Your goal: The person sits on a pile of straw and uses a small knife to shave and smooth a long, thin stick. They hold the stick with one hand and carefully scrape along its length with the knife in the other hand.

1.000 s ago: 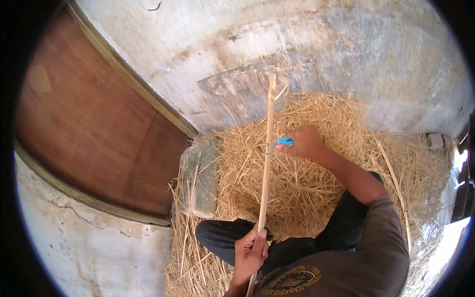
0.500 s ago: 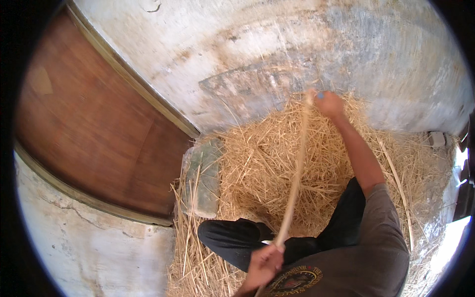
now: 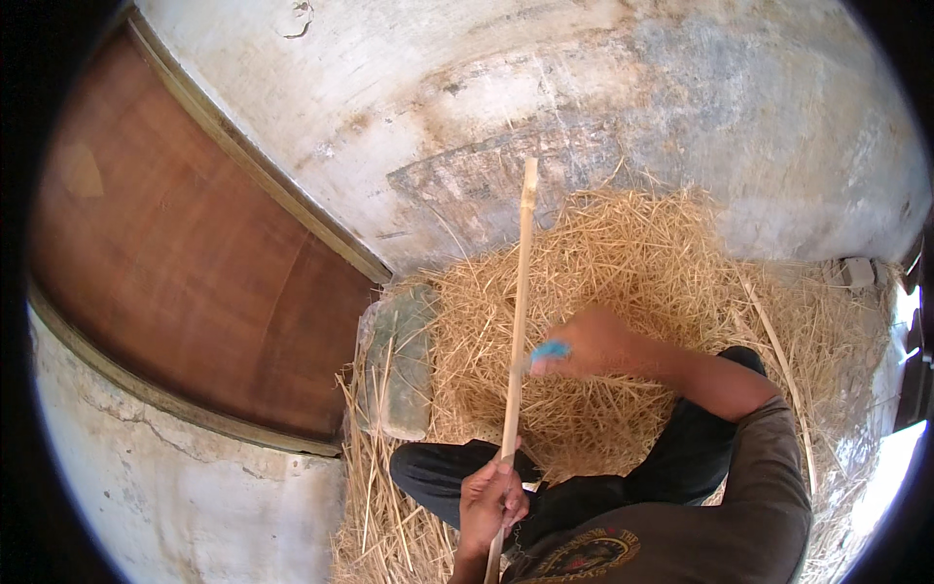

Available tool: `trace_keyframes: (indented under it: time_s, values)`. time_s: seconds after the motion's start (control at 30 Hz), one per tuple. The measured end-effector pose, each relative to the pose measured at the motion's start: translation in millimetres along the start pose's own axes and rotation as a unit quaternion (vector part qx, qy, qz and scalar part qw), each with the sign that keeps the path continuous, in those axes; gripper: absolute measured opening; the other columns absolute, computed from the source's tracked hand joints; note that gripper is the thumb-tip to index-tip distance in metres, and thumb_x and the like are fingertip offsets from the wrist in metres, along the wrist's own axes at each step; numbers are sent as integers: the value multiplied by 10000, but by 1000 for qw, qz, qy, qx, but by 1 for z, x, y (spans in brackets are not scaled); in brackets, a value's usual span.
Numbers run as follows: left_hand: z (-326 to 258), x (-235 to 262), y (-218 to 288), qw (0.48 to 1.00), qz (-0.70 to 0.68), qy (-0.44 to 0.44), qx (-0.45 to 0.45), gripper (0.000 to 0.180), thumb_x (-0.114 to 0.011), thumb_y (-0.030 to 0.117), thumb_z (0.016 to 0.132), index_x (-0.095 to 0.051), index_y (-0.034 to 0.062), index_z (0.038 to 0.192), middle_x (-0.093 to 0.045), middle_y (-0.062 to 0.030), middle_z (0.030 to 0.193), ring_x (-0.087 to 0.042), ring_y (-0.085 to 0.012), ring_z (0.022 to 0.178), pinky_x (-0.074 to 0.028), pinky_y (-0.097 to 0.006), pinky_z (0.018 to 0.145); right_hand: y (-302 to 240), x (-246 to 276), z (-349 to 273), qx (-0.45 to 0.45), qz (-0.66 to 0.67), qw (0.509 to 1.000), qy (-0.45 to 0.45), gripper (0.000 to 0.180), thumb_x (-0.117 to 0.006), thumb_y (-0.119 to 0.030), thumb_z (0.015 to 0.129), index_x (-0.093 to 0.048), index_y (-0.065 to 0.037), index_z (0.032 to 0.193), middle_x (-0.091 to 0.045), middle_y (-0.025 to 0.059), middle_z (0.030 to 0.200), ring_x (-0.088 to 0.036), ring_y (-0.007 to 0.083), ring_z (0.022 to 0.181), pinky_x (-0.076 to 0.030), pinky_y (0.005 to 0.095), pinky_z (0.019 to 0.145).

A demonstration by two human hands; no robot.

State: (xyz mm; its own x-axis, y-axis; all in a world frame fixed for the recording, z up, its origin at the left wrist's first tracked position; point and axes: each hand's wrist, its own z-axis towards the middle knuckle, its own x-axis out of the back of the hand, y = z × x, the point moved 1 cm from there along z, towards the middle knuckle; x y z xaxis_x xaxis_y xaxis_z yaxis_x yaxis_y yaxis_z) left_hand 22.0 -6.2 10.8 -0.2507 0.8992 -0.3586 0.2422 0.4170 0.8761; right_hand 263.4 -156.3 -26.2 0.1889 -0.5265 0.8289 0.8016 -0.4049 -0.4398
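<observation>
My left hand (image 3: 491,498) is closed around the lower part of a long, pale bamboo strip (image 3: 520,302). The strip stands up from my lap toward the wall, with a node near its far tip. My right hand (image 3: 589,343), blurred by motion, is closed just right of the strip's middle. Something bright blue (image 3: 551,350) shows at its fingers; its kind cannot be made out. Whether the blue thing touches the strip is unclear.
Loose straw (image 3: 632,253) is heaped before my crossed legs. A flat grey stone block (image 3: 401,360) lies to the left, beside a brown wooden door (image 3: 214,243). A stained wall (image 3: 584,88) rises behind. Another long strip (image 3: 778,360) lies on the right.
My right hand has come back from the strip's far end toward my body. The strip's far tip has swung left and now shows free. My left hand still grips the lower part.
</observation>
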Motion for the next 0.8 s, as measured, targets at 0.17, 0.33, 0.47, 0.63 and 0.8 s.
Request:
trace_keyframes:
  time_s: [0.17,0.33,0.47,0.63,0.8]
  values:
    - [-5,-7,-1,999,42,14,4,382,-442,194,1007,-467,9,1341,-367,1,507,-308,-71,344,-316,-229,367,34,7,26,-109,-68,991,26,675,-489,-750,796,-658,-113,651,-560,86,512,-550,255,432,-426,402,448]
    - [-7,0,2,997,71,38,-8,363,-447,161,1009,-481,15,1340,-390,22,540,-353,-50,398,-326,-201,401,-10,-15,18,-25,-76,997,5,731,-452,-791,780,-659,-107,624,-530,80,473,-514,241,381,-389,379,399]
    - [-5,5,-3,976,194,58,-80,365,-483,137,996,-492,0,1335,-400,56,583,-377,-25,488,-322,-194,447,-8,-13,21,-12,-91,995,23,758,-433,-815,765,-698,-111,675,-527,72,469,-516,234,387,-380,368,390]
    - [-16,-2,-1,967,236,88,-33,365,-511,132,985,-509,-5,1324,-420,69,623,-376,-9,544,-311,-190,476,47,1,52,-135,-130,982,-1,748,-437,-811,766,-719,-123,692,-516,48,453,-512,220,385,-390,358,388]
    - [-11,3,-2,957,264,106,-59,382,-505,132,989,-487,7,1350,-412,83,668,-364,-7,578,-305,-181,501,-18,-20,21,41,-121,991,-48,749,-401,-791,805,-710,-119,686,-502,52,449,-519,225,404,-407,373,404]
